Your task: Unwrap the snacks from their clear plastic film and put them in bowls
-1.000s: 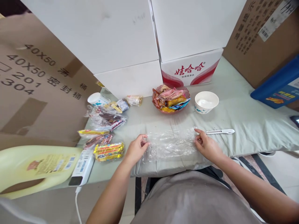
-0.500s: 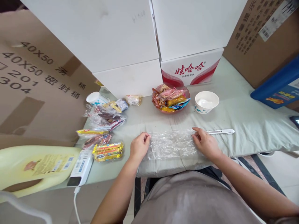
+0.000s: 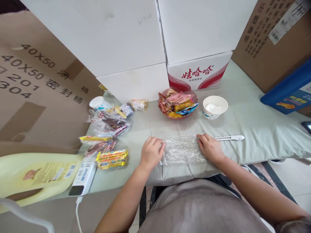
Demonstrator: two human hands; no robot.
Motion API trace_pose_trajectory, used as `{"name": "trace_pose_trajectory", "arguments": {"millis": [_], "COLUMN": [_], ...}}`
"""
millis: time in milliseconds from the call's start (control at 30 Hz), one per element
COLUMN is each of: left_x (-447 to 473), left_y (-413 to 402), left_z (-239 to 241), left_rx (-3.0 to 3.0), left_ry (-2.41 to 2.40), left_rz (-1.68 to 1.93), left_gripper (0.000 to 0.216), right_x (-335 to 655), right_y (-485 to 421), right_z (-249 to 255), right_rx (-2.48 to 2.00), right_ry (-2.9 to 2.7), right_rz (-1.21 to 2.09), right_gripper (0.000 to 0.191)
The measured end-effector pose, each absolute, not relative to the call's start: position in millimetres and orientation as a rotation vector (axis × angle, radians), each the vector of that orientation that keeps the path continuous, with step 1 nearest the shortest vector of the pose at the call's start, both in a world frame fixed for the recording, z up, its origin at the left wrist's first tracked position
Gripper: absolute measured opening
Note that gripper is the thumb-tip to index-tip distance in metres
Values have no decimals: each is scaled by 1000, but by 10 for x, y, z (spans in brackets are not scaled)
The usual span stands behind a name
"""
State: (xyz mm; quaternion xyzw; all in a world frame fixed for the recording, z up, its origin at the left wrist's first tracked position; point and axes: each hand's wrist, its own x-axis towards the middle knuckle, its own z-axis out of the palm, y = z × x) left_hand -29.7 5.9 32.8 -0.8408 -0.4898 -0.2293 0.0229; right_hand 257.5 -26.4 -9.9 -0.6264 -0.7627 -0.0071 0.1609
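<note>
A crinkled clear plastic bag (image 3: 181,149) lies flat near the table's front edge, between my two hands. My left hand (image 3: 152,151) rests over its left end with curled fingers, the thumb and fingertips closed at the film. At the opposite end, my right hand (image 3: 210,147) has its fingers bent down onto the bag's edge, and the fingertips are partly hidden. Just beyond my right hand lies a white utility knife (image 3: 230,138), its left end close to the knuckles.
Behind the bag stand a pink glass bowl (image 3: 178,117) of wrapped snacks and a white paper bowl (image 3: 215,108). Snack packets (image 3: 113,158), a paper cup (image 3: 100,103), a power strip (image 3: 84,176) and a yellow jug (image 3: 41,174) sit left. White boxes (image 3: 136,82) line the back.
My left hand has slid right and turned further over the bag's left end. My right hand has shifted slightly left. The film between them is shorter and looser.
</note>
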Motion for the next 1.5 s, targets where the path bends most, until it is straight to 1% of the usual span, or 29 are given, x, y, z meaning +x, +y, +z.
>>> {"name": "trace_pose_trajectory", "arguments": {"millis": [67,167,300,467,633,733,800,867,933,1000,1067,1133,1200,1267,1333,1400,1500], "left_x": [-216,-122,-90,-109,-122,-128,-128,-127,-128,-130,-125,-110,-86,-68,-80,-142,-325], "left_y": [24,1,-16,-51,-66,-65,-65,-66,-68,-71,-76,-85,-92,-85,-55,-11,26], "left_z": [324,223,61,-25,-37,-35,-30,-25,-23,-26,-36,-52,-68,-65,-20,84,322], "left_rx": [-2853,-2972,-3038,-3110,-3121,-3125,-3115,-3097,-3087,-3082,-3078,-3076,-3078,-3098,-3143,-3151,-2899], "left_ry": [-1359,-1257,-1175,-1097,-1104,-1051,-1028,-1040,-1050,-1052,-1060,-1080,-1115,-1150,-1188,-1296,-1527], "left_rz": [-631,-572,-474,-342,-356,-305,-238,-191,-175,-176,-180,-182,-191,-229,-349,-625,-1219], "left_gripper": [20,18,36,46,54,58,59,58,58,58,59,60,61,61,58,48,30], "right_x": [2575,2581,2598,2533,2324,2263,2317,2463,2672,2867,2961,2911,2754,2578,2462,2432,2512], "right_y": [-262,-261,-262,-286,-369,-391,-347,-246,-115,-16,-8,-110,-277,-438,-536,-566,-561], "right_z": [-97,-101,-64,103,84,-38,-83,-64,22,150,269,322,273,148,24,-24,81], "right_rx": [-1795,-1793,-1732,-1724,-1466,-1452,-1439,-1449,-1562,-1727,-1769,-1640,-1426,-1275,-1241,-1266,-1268], "right_ry": [-2186,-2204,-2229,-2154,-2411,-2513,-2548,-2566,-2510,-2352,-2218,-2228,-2368,-2521,-2617,-2651,-2630], "right_rz": [-15,-6,-3,-143,-12,61,77,62,5,-74,-100,-28,83,160,213,249,261], "right_gripper": [29,29,30,29,38,49,52,50,46,40,35,34,38,52,66,71,71]}}
